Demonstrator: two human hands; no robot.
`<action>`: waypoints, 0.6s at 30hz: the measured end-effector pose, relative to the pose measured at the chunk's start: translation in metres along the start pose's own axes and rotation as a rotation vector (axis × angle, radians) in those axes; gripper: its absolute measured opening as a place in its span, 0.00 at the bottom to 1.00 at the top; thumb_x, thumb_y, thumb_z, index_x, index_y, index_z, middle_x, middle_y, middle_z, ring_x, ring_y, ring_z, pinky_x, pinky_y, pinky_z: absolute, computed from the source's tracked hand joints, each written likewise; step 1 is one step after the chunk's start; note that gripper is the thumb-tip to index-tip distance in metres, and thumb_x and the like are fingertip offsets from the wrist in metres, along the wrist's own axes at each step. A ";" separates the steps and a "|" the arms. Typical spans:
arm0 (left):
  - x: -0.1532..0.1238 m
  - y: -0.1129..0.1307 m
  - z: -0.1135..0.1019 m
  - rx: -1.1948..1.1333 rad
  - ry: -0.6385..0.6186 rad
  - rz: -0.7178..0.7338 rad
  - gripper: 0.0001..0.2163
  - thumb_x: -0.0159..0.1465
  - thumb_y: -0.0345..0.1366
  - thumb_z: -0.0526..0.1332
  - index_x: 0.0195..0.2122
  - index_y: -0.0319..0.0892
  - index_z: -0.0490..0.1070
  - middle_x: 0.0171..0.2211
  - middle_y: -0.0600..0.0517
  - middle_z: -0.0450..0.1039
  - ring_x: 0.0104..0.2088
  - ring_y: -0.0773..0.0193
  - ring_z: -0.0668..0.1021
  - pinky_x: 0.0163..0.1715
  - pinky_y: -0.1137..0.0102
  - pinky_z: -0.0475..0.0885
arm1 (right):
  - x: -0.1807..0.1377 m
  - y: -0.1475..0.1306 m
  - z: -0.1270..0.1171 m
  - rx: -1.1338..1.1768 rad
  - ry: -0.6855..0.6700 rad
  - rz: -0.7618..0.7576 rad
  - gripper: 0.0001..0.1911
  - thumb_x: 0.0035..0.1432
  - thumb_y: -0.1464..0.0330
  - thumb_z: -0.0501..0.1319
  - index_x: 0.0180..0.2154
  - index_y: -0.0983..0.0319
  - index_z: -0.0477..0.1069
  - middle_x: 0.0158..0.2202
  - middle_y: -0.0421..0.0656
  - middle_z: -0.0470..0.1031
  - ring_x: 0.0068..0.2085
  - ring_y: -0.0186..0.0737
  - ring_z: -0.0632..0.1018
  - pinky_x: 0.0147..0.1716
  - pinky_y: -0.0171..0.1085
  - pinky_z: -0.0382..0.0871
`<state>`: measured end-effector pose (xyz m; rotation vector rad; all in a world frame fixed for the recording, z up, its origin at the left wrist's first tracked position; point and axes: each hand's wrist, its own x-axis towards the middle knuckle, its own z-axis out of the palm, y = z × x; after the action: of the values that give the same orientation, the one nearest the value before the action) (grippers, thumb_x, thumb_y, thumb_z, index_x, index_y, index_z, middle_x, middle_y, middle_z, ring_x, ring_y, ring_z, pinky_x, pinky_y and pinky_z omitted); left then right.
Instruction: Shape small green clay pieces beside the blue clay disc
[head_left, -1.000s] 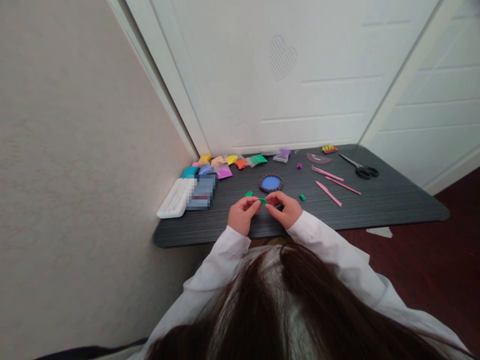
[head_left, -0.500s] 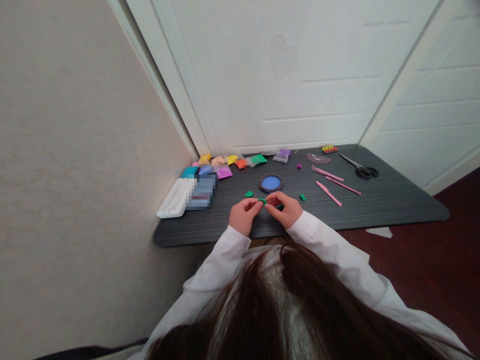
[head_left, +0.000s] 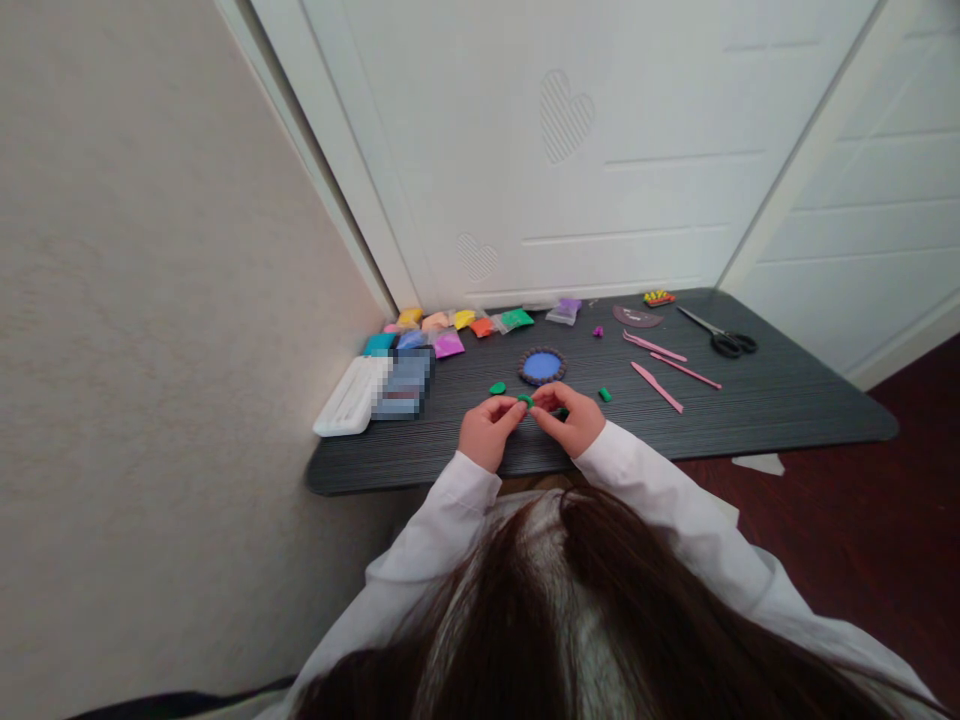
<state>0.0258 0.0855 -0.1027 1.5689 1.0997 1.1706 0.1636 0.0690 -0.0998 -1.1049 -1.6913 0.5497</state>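
Both hands meet at the near edge of the dark table [head_left: 787, 410]: the left hand [head_left: 487, 428] and right hand [head_left: 571, 417] pinch narrowly on one small green clay piece [head_left: 525, 401] between their fingertips. Two more green bits [head_left: 497, 388] lie just beyond. Farther off sits a blue disc [head_left: 542, 366]; right of it pink tools [head_left: 658, 387] and scissors [head_left: 724, 338]. Coloured packets [head_left: 450, 343] line the far left; no writing is readable.
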 end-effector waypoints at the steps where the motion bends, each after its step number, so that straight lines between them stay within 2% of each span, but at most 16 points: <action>1: 0.000 0.000 0.000 -0.002 -0.006 0.003 0.11 0.49 0.42 0.56 0.26 0.39 0.69 0.22 0.54 0.68 0.23 0.69 0.68 0.25 0.73 0.63 | 0.000 0.000 0.000 0.000 0.002 0.004 0.09 0.46 0.67 0.53 0.33 0.62 0.63 0.27 0.39 0.69 0.29 0.31 0.70 0.31 0.33 0.65; 7: 0.000 -0.003 0.000 0.016 -0.060 0.035 0.11 0.50 0.42 0.54 0.26 0.39 0.68 0.22 0.54 0.68 0.24 0.69 0.69 0.25 0.73 0.64 | 0.000 -0.002 -0.002 0.005 0.014 0.010 0.08 0.47 0.68 0.52 0.33 0.62 0.64 0.28 0.40 0.69 0.29 0.31 0.71 0.32 0.33 0.65; 13: 0.000 -0.004 0.001 -0.067 -0.024 0.022 0.13 0.49 0.40 0.56 0.34 0.39 0.66 0.27 0.51 0.69 0.26 0.69 0.70 0.26 0.72 0.65 | 0.000 0.000 -0.002 0.009 0.020 0.015 0.08 0.48 0.68 0.52 0.33 0.62 0.63 0.28 0.40 0.69 0.30 0.31 0.71 0.32 0.33 0.66; 18: 0.000 -0.004 0.001 -0.073 -0.017 0.021 0.10 0.49 0.39 0.57 0.30 0.39 0.67 0.23 0.53 0.68 0.24 0.69 0.70 0.25 0.73 0.65 | 0.000 0.003 -0.001 -0.004 0.008 0.016 0.08 0.48 0.69 0.52 0.34 0.62 0.63 0.29 0.41 0.69 0.30 0.31 0.71 0.32 0.33 0.66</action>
<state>0.0261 0.0860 -0.1070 1.5345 1.0203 1.1957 0.1654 0.0704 -0.1017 -1.1235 -1.6789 0.5518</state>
